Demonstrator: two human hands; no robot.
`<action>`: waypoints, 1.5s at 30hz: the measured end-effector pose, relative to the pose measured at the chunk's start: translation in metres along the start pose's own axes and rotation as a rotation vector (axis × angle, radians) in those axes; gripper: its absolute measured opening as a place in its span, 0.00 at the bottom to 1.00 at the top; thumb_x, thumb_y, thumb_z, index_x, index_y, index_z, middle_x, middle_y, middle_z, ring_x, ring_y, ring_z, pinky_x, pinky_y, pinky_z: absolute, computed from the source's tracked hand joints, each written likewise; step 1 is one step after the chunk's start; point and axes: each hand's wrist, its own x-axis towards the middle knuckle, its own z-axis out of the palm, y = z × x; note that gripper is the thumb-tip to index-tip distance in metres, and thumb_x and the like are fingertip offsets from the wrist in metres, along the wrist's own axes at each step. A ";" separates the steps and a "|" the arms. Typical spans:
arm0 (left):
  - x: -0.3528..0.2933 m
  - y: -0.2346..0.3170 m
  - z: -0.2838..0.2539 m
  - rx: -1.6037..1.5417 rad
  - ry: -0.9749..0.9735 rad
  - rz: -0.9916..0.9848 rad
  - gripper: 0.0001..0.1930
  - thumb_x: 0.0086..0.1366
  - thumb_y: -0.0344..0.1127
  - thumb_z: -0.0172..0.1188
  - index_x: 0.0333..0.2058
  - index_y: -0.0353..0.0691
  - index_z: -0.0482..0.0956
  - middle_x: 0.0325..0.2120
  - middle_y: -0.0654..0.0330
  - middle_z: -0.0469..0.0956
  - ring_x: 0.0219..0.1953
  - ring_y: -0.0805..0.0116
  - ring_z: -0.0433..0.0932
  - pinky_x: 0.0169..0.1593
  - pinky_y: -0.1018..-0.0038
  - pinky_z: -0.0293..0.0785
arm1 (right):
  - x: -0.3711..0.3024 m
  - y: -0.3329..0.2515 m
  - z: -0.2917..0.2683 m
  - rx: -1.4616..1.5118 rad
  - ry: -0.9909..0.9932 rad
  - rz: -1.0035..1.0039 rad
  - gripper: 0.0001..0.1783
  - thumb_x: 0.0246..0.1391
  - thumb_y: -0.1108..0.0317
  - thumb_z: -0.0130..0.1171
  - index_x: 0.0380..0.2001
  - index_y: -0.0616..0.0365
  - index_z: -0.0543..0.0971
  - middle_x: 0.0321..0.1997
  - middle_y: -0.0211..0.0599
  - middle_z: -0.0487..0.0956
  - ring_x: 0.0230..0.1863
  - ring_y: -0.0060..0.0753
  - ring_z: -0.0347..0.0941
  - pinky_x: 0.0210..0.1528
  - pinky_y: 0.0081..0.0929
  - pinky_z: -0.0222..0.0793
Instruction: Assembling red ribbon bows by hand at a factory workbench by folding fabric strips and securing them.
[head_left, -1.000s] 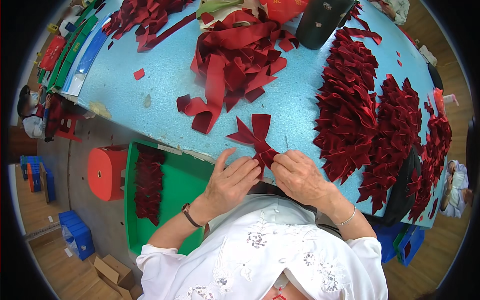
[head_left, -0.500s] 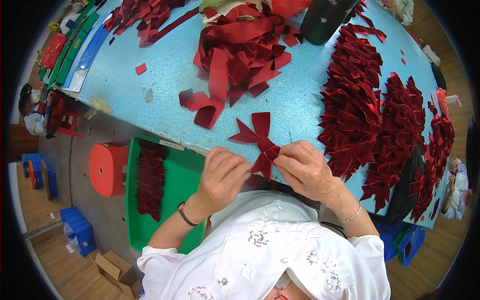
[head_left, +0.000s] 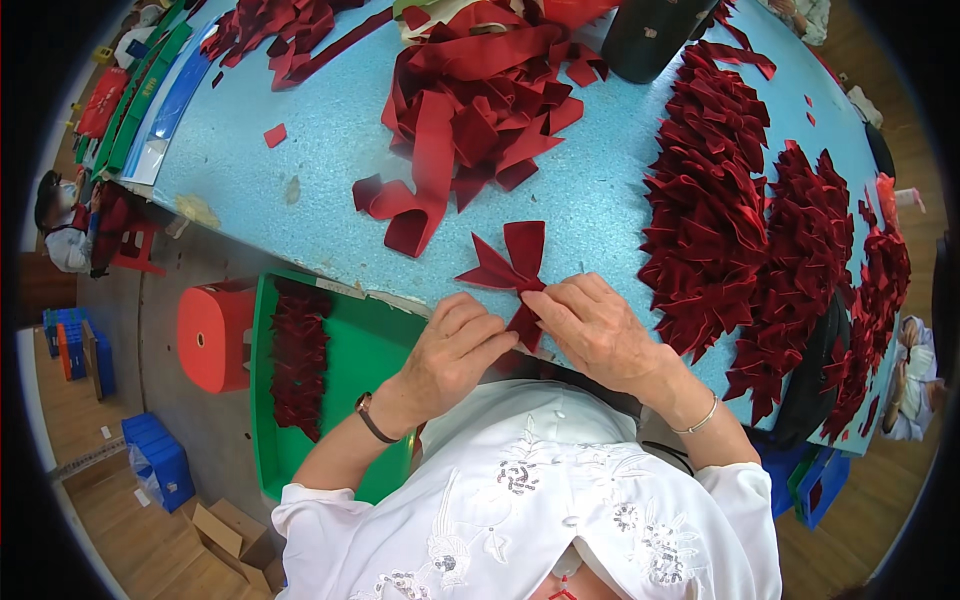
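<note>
A dark red ribbon bow (head_left: 524, 247) lies at the near edge of the blue table, its loop and pointed tail spread away from me. My right hand (head_left: 600, 325) is closed on its middle, thumb and fingertips covering the knot. Beside the bow's near end, my left hand (head_left: 448, 348) is closed with fingertips pinched together. What those fingertips hold, if anything, is too small to make out. Beyond the bow lies a loose heap of red ribbon (head_left: 480, 110).
Rows of finished red bows (head_left: 705, 200) cover the table's right side. A black cylindrical container (head_left: 645, 38) stands at the back. Left of me are a green tray (head_left: 345, 390) holding a row of bows and a red stool (head_left: 215, 338). Other people sit at the table's far sides.
My right hand has shifted left and up, now covering the bow's knot. My left hand has moved slightly right, its fingers pinched closer together.
</note>
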 end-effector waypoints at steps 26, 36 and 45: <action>0.001 0.013 -0.007 -0.007 0.013 -0.127 0.13 0.48 0.26 0.67 0.32 0.28 0.77 0.35 0.53 0.73 0.39 0.56 0.72 0.47 0.58 0.71 | 0.001 0.002 0.004 -0.008 -0.064 0.044 0.23 0.47 0.78 0.61 0.49 0.70 0.73 0.39 0.43 0.75 0.39 0.41 0.71 0.43 0.32 0.71; -0.006 0.033 0.013 0.242 -0.080 -0.043 0.12 0.49 0.29 0.66 0.34 0.32 0.80 0.41 0.52 0.78 0.48 0.59 0.76 0.57 0.58 0.67 | 0.002 0.002 0.004 0.046 -0.041 0.048 0.22 0.46 0.79 0.61 0.48 0.70 0.73 0.38 0.44 0.75 0.38 0.42 0.71 0.43 0.32 0.71; -0.029 0.027 -0.015 0.002 -0.129 0.016 0.17 0.48 0.27 0.68 0.39 0.32 0.80 0.46 0.52 0.77 0.52 0.55 0.75 0.59 0.53 0.66 | -0.002 0.005 0.007 0.037 -0.023 0.030 0.22 0.46 0.79 0.61 0.48 0.70 0.73 0.38 0.44 0.76 0.38 0.42 0.71 0.42 0.32 0.71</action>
